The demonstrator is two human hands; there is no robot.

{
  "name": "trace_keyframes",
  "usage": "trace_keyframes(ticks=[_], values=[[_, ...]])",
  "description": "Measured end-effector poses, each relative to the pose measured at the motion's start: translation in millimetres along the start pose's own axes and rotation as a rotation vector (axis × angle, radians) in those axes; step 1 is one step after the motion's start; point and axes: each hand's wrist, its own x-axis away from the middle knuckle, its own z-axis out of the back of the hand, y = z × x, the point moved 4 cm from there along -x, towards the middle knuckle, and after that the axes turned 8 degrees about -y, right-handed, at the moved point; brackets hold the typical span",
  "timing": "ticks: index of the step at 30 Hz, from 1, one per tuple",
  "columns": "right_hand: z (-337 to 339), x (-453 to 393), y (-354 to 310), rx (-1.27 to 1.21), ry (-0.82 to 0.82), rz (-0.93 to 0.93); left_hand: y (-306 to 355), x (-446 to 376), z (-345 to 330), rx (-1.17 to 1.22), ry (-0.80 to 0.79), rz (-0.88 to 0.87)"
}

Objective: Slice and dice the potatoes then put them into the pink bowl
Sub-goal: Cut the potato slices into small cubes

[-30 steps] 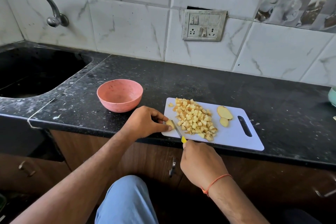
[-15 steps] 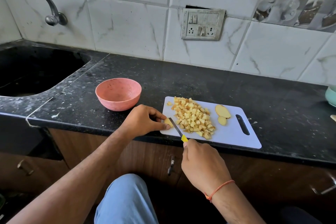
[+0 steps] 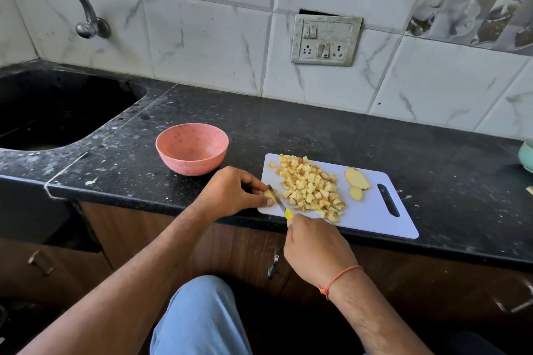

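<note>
Pinching a potato piece (image 3: 268, 194), left hand (image 3: 230, 192) meets right hand's (image 3: 317, 248) knife (image 3: 276, 199)

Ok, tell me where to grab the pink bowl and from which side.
Grip the pink bowl by its rim on the near right side, thumb inside: it stands upright, empty, and that edge is nearest the left hand, which is pinning a potato piece.

Black speckled counter (image 3: 331, 130) w/ sink (image 3: 57, 112) (tap (image 3: 83, 11) above), marble-look tiles (image 3: 207, 46), switch plate (image 3: 326, 40).
</note>
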Motion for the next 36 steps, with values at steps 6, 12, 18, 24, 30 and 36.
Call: trace_keyframes(ticks=[6, 12, 18, 24, 30, 36], values=[[7, -11, -5, 0.026, -0.074, 0.014, 0, -1, 0, -0.015, 0.011, -0.010], [-1, 11, 7, 0.075, -0.104, 0.017, 0, 0, -1, -0.031, 0.028, -0.005], [1, 31, 15, 0.097, -0.076, 0.011, 1, 1, 0, -0.022, 0.027, 0.002], [7, 36, 12, 0.062, -0.019, -0.011, 2, 5, 0, -0.058, 0.036, -0.013], [12, 30, 11, 0.031, 0.034, -0.022, 4, 10, 3, -0.067, 0.056, -0.049], [11, 22, 4, -0.004, -0.003, -0.002, 0, 11, 9, -0.031, 0.074, -0.037]])
